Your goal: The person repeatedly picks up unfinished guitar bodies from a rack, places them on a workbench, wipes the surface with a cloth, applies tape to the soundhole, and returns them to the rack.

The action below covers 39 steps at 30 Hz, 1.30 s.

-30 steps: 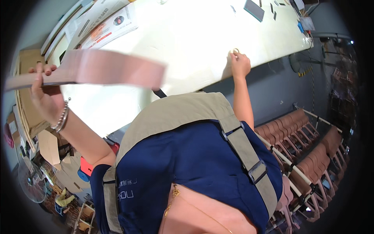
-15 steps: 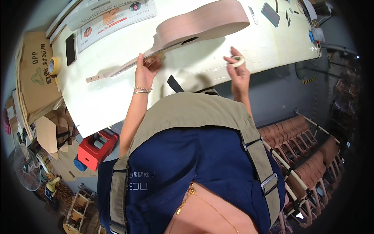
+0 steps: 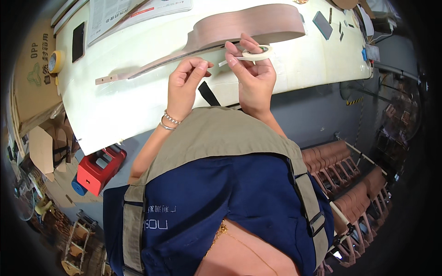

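My right hand (image 3: 255,76) grips a roll of white masking tape (image 3: 263,54), with a short strip of it standing out past the thumb to the left. Facing that strip, my left hand (image 3: 186,80) is closed, thumb against the curled fingers, and I see nothing between them. A small gap separates its fingertips from the strip's end. Just beyond both hands an unfinished pinkish wooden guitar (image 3: 248,25) lies on its side on the white table (image 3: 133,110). Its neck points left to a headstock (image 3: 113,79) with small holes. My right fingers hide part of the body's lower edge.
At the left lie a dark phone (image 3: 78,42), a yellow tape roll (image 3: 56,61) and printed paper (image 3: 138,16). A dark flat block (image 3: 322,25) is at the far right. Below right, racks hold several wooden guitar parts (image 3: 329,163). A red tool (image 3: 99,168) stands beside the table.
My left hand has left the guitar's neck and closed. My right hand has brought the tape roll left and inward, and a strip now shows. The guitar sits slightly differently in view.
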Each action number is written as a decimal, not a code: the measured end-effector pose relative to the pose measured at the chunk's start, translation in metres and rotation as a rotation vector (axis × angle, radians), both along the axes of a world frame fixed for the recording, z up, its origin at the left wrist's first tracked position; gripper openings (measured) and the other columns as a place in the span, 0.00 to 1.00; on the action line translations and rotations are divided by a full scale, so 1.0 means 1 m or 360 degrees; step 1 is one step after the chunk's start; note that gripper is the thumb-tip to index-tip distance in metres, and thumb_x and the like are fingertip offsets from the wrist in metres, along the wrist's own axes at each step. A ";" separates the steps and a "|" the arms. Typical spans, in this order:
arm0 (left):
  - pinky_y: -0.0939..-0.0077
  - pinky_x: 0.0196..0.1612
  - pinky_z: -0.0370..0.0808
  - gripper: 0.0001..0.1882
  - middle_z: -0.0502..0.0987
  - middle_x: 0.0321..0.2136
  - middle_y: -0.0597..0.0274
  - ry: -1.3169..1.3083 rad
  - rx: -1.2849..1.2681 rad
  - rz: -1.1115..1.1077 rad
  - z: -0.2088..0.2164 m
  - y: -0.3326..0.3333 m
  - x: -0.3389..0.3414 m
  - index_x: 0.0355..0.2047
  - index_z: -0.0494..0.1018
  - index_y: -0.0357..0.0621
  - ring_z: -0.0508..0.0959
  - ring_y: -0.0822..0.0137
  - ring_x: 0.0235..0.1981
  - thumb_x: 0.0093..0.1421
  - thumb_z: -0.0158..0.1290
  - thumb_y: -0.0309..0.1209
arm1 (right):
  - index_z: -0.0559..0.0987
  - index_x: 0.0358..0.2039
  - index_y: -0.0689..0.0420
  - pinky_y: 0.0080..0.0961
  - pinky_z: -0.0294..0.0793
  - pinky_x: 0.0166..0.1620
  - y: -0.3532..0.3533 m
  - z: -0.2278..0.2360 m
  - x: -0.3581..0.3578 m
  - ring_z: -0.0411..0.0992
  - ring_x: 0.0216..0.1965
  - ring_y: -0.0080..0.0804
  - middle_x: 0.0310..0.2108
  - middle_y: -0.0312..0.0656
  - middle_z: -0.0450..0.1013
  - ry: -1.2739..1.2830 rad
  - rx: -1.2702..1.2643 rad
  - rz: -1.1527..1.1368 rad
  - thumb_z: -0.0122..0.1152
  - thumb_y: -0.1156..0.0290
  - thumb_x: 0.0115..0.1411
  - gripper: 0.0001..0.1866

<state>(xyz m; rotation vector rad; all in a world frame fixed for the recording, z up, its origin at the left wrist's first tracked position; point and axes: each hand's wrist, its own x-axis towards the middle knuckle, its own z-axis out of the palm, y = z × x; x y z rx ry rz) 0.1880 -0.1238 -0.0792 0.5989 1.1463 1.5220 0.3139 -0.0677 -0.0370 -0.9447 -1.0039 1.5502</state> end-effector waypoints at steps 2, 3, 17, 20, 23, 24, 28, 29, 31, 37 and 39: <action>0.82 0.36 0.71 0.08 0.70 0.35 0.64 0.0208 0.0125 0.0080 0.002 0.000 0.004 0.33 0.75 0.38 0.71 0.77 0.29 0.56 0.56 0.29 | 0.68 0.45 0.70 0.24 0.72 0.48 -0.003 0.000 -0.003 0.70 0.49 0.36 0.56 0.48 0.56 0.0057 0.0011 -0.0052 0.58 0.87 0.52 0.19; 0.84 0.34 0.70 0.07 0.69 0.36 0.65 0.0314 0.0186 0.0115 0.004 0.001 0.006 0.33 0.75 0.38 0.70 0.78 0.28 0.55 0.58 0.28 | 0.67 0.46 0.70 0.24 0.72 0.48 -0.004 -0.001 -0.005 0.70 0.49 0.36 0.56 0.48 0.56 0.0086 0.0016 -0.0082 0.57 0.87 0.52 0.19; 0.84 0.43 0.64 0.04 0.68 0.35 0.69 0.0285 -0.0443 0.0483 -0.056 -0.057 -0.102 0.27 0.75 0.38 0.67 0.76 0.35 0.53 0.58 0.25 | 0.56 0.59 0.68 0.33 0.63 0.58 0.047 -0.028 0.073 0.61 0.57 0.39 0.60 0.51 0.55 -0.0670 0.0581 -0.0595 0.47 0.78 0.61 0.26; 0.83 0.45 0.65 0.07 0.73 0.32 0.69 0.0176 -0.0619 0.0536 -0.094 -0.087 -0.163 0.31 0.76 0.37 0.70 0.76 0.36 0.55 0.58 0.29 | 0.56 0.61 0.65 0.25 0.63 0.56 0.095 -0.037 0.116 0.58 0.59 0.36 0.59 0.50 0.57 -0.0775 0.0479 -0.0614 0.51 0.79 0.61 0.28; 0.77 0.49 0.69 0.10 0.76 0.33 0.63 0.0087 -0.0738 0.0381 -0.090 -0.082 -0.174 0.34 0.74 0.34 0.73 0.72 0.38 0.57 0.56 0.30 | 0.48 0.63 0.63 0.25 0.64 0.56 0.117 -0.059 0.126 0.63 0.54 0.31 0.56 0.50 0.60 -0.0657 0.0495 -0.0422 0.50 0.79 0.61 0.33; 0.75 0.50 0.70 0.11 0.76 0.33 0.61 0.0058 -0.0762 0.0328 -0.088 -0.078 -0.174 0.35 0.73 0.33 0.75 0.70 0.39 0.57 0.55 0.30 | 0.47 0.63 0.63 0.25 0.64 0.56 0.122 -0.067 0.131 0.63 0.53 0.30 0.56 0.49 0.61 -0.0604 0.0488 -0.0410 0.50 0.79 0.61 0.34; 0.73 0.49 0.72 0.12 0.77 0.33 0.58 0.0108 -0.0847 0.0371 -0.085 -0.071 -0.175 0.35 0.73 0.32 0.76 0.67 0.38 0.57 0.56 0.30 | 0.45 0.64 0.62 0.25 0.67 0.54 0.126 -0.086 0.133 0.66 0.50 0.28 0.53 0.46 0.63 -0.0491 0.0485 -0.0435 0.51 0.79 0.61 0.36; 0.73 0.49 0.72 0.12 0.77 0.33 0.57 0.0102 -0.0842 0.0359 -0.086 -0.071 -0.176 0.35 0.74 0.32 0.76 0.67 0.38 0.57 0.56 0.30 | 0.45 0.64 0.62 0.25 0.68 0.53 0.125 -0.087 0.132 0.67 0.49 0.28 0.52 0.45 0.64 -0.0489 0.0492 -0.0462 0.52 0.78 0.61 0.36; 0.73 0.49 0.73 0.11 0.77 0.33 0.57 0.0087 -0.0833 0.0353 -0.087 -0.071 -0.176 0.35 0.74 0.32 0.76 0.67 0.38 0.56 0.56 0.30 | 0.44 0.63 0.64 0.26 0.66 0.57 0.123 -0.086 0.128 0.65 0.51 0.29 0.52 0.47 0.63 -0.0531 0.0507 -0.0481 0.51 0.80 0.60 0.36; 0.72 0.48 0.74 0.10 0.77 0.32 0.57 0.0089 -0.0859 0.0372 -0.085 -0.070 -0.177 0.34 0.74 0.31 0.77 0.68 0.37 0.56 0.56 0.28 | 0.44 0.63 0.65 0.26 0.67 0.57 0.126 -0.090 0.134 0.65 0.52 0.29 0.53 0.49 0.63 -0.0577 0.0513 -0.0477 0.51 0.82 0.59 0.36; 0.72 0.48 0.74 0.10 0.77 0.32 0.57 0.0090 -0.0857 0.0377 -0.085 -0.070 -0.177 0.34 0.74 0.31 0.77 0.68 0.37 0.56 0.56 0.28 | 0.44 0.63 0.65 0.26 0.67 0.57 0.124 -0.087 0.130 0.65 0.52 0.30 0.53 0.49 0.63 -0.0566 0.0509 -0.0491 0.51 0.83 0.59 0.36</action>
